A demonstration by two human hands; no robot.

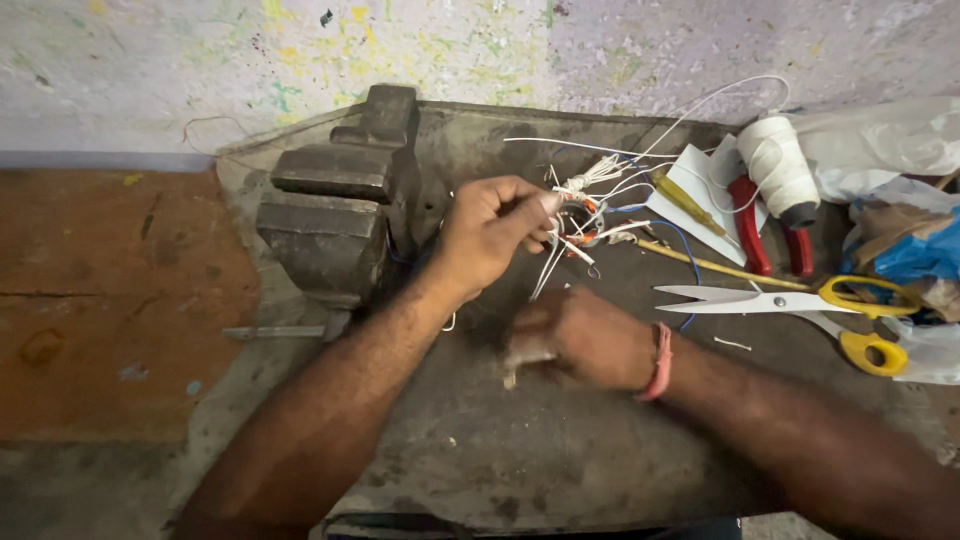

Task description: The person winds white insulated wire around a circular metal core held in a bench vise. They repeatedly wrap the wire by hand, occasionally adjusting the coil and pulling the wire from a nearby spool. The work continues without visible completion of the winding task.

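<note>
**Two hands at a wire bundle on a grimy workbench**

The workbench (560, 450) is a dark, stained slab set against a pale wall (200, 50) flecked with paint. To its left lies a rusty brown surface (110, 300).

At the bench's back left stands a heavy iron vise (335, 205), dull grey, with its handle bar poking out low on the left side.

The left hand (490, 235) is raised just right of the vise, its fingers pinched tight on a small bundle of wire (578, 215), a ring of orange and white turns with loose white thread ends fanning up and down from it. The bundle hangs above the bench, near its middle, touching only that hand as far as can be seen.

The right hand (585, 335) sits lower, just below the bundle, blurred; it is curled in a loose fist, and what it holds cannot be told. A pink band circles its wrist.

On the right side of the bench lie yellow-handled scissors (800, 305), blades shut and pointing left. Behind them rest red-handled pliers (765, 235), a spool of white thread (780, 170) and a yellow-handled screwdriver (688, 202) lying on a white card. Crumpled plastic bags (900, 200) crowd the far right edge.
</note>
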